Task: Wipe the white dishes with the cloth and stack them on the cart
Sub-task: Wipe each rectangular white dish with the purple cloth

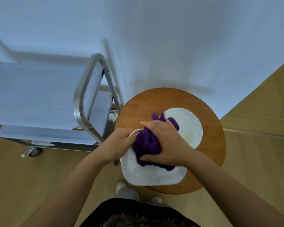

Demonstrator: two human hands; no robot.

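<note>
Our right hand (167, 143) squeezes the purple cloth (146, 145) and rubs it on the square dish (147, 176) at the bottom middle. Our left hand (120, 143) pinches that dish's edge to hold it. The round dish (188, 126) waits behind on the desk (216, 145). The cart (39, 99), at the left, has no dishes yet, so both still need stacking. Its metal handle (82, 95) stands between.
</note>
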